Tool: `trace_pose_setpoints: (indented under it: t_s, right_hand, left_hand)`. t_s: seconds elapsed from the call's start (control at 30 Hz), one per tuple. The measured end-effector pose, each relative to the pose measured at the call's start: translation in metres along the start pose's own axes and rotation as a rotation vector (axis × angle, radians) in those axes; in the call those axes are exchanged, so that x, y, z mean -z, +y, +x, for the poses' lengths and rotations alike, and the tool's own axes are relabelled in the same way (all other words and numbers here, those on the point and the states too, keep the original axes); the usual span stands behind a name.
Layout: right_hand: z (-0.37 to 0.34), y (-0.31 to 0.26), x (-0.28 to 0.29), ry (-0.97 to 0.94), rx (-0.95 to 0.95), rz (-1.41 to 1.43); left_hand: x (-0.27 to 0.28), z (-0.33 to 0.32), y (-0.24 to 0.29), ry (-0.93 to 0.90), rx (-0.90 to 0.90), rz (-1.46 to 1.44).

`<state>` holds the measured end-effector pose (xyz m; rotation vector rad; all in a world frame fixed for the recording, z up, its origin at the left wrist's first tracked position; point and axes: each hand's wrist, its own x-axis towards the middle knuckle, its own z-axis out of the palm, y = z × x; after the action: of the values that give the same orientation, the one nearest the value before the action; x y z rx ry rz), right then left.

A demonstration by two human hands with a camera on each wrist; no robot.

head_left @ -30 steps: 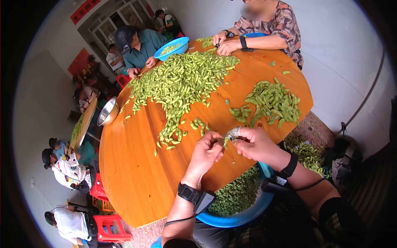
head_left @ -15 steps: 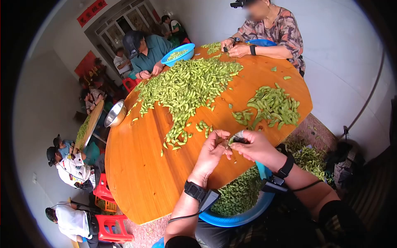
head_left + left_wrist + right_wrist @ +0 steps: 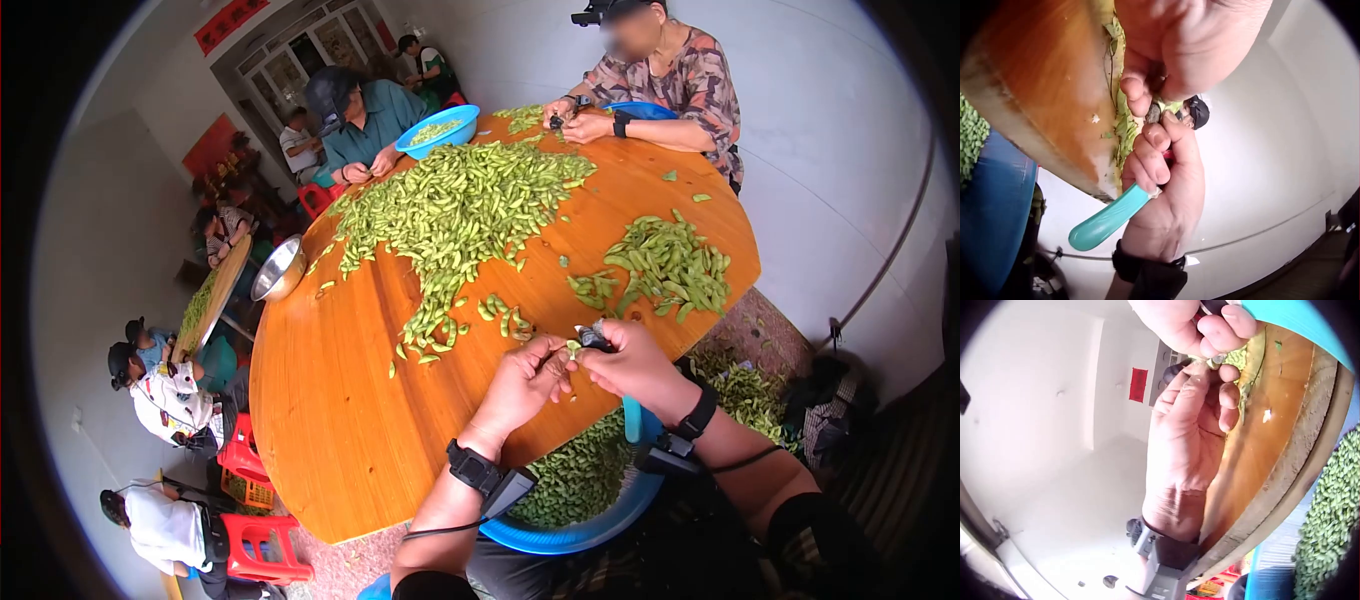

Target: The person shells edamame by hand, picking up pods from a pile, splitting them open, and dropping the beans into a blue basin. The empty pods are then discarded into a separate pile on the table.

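At the table point(image 3: 330, 440), a green pod point(image 3: 573, 346) is pinched by the left grip point(image 3: 520, 385); a turquoise-handled tool point(image 3: 1110, 219) is held by the right grip point(image 3: 642, 368).

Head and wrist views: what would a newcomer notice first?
First, the big pod heap, mostly on the table's far half. Then the left hand and right hand, close together at its near edge, a turquoise handle jutting from the right. Below that edge sits a blue basin of beans.
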<state>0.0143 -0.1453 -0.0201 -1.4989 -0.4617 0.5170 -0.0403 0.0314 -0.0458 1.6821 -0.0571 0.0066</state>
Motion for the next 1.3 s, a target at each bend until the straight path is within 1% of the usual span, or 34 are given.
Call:
trace_pose_setpoints:
  t_s: [0.03,0.1,0.13,0.17,0.2,0.23,0.27,0.3,0.33,0.37,0.4,0.47,0.5,0.53,0.57,0.63,0.7,0.73,0.77,0.8,0.83,0.9,0.93,0.97,1.0,1.03,1.07,1.1,1.13,1.17,1.2,1.23,1.27,1.3]
  right_hand:
    - [-0.002,-0.004,0.002,-0.054,-0.145,0.173]
    - [-0.001,-0.005,0.006,-0.091,-0.141,0.186]
    - [-0.002,-0.005,0.008,-0.128,-0.141,0.196]
    - [-0.002,-0.006,0.011,-0.129,-0.145,0.196]
    - [-0.003,-0.006,0.014,-0.099,-0.154,0.194]
    - [-0.004,-0.005,0.015,-0.072,-0.173,0.199]
    - [-0.004,-0.006,0.020,-0.027,-0.169,0.165]
    - [-0.004,-0.014,0.025,0.066,-0.124,0.051]
    - [0.006,-0.001,0.039,0.135,-0.015,-0.142]
    - [0.016,0.011,0.052,0.177,0.113,-0.300]
    - [0.016,0.006,0.058,0.166,0.080,-0.368]
    - [0.025,0.021,0.070,0.124,0.180,-0.360]
    - [0.026,0.024,0.072,0.120,0.181,-0.353]
    - [0.025,0.025,0.073,0.135,0.257,-0.449]
    - [0.024,0.025,0.073,0.151,0.334,-0.548]
    - [0.022,0.025,0.070,0.123,0.308,-0.560]
    - [0.019,0.021,0.067,0.088,0.287,-0.612]
    - [0.019,0.022,0.067,0.090,0.291,-0.612]
    - [0.020,0.023,0.068,0.083,0.298,-0.658]
    - [0.021,0.023,0.069,0.078,0.306,-0.705]
    - [0.018,0.014,0.068,0.073,0.307,-0.669]
    - [0.022,0.017,0.071,0.094,0.332,-0.649]
    - [0.023,0.019,0.072,0.099,0.344,-0.622]
    - [0.023,0.018,0.070,0.071,0.372,-0.577]
    - [0.023,0.016,0.066,0.082,0.379,-0.585]
    - [0.022,0.013,0.059,-0.024,0.253,-0.392]
    - [0.023,0.010,0.052,-0.129,0.124,-0.195]
    - [0.025,0.008,0.042,-0.152,0.085,-0.140]
    - [0.027,0.005,0.031,-0.179,0.043,-0.081]
    - [0.025,-0.004,0.024,-0.209,-0.060,-0.046]
    - [0.026,-0.004,0.019,-0.217,-0.074,-0.039]
    - [0.026,-0.002,0.014,-0.242,-0.064,0.000]
    - [0.027,0.001,0.008,-0.267,-0.054,0.039]
    - [0.028,0.005,0.005,-0.261,-0.050,0.021]
  left_hand:
    - [0.000,-0.001,0.001,0.001,0.001,0.002]
    - [-0.002,-0.003,0.006,-0.025,-0.013,-0.181]
    - [-0.002,-0.003,0.008,-0.025,-0.012,-0.180]
    - [-0.003,-0.003,0.009,0.025,0.038,-0.151]
    - [-0.004,-0.006,0.012,0.080,0.097,-0.126]
    - [-0.004,-0.014,0.015,0.091,0.121,-0.132]
    - [-0.004,-0.024,0.019,0.124,0.162,-0.021]
    - [-0.005,-0.031,0.024,0.154,0.199,0.091]
    - [-0.009,-0.045,0.023,0.157,0.223,0.084]
    - [-0.013,-0.063,0.020,0.140,0.186,0.249]
    - [-0.016,-0.078,0.018,0.120,0.142,0.418]
    - [-0.023,-0.094,0.022,0.127,0.140,0.565]
    - [-0.022,-0.094,0.026,0.151,0.154,0.590]
    - [-0.020,-0.093,0.029,0.176,0.166,0.614]
    - [-0.015,-0.086,0.031,0.179,0.168,0.617]
    - [0.000,-0.057,0.037,0.349,0.126,0.784]
    - [0.018,-0.015,0.031,0.495,0.038,0.911]
    - [0.028,0.006,0.018,0.564,-0.072,1.022]
    - [0.040,0.023,0.002,0.560,-0.080,1.084]
    - [0.044,0.035,-0.002,0.556,-0.090,1.144]
    - [0.047,0.040,-0.006,0.557,-0.104,1.144]
    - [0.051,0.045,-0.010,0.500,0.062,1.024]
    - [0.052,0.043,-0.009,0.495,0.045,1.025]
    - [0.051,0.037,-0.007,0.481,0.003,1.073]
    - [0.047,0.032,-0.005,0.470,-0.041,1.119]
    - [0.037,0.026,0.003,0.469,-0.058,1.114]
    - [0.024,0.017,0.012,0.409,-0.013,0.750]
    - [0.014,0.012,0.017,0.339,0.039,0.388]
    - [0.008,0.010,0.016,0.334,0.041,0.385]
    - [0.003,0.005,0.013,0.290,0.051,0.183]
    - [0.001,-0.001,0.008,0.252,0.065,-0.018]
    - [0.004,-0.003,0.004,0.243,0.044,-0.048]
    - [0.005,-0.005,0.002,0.254,0.062,-0.050]
    - [0.004,-0.004,0.005,0.250,0.017,-0.074]
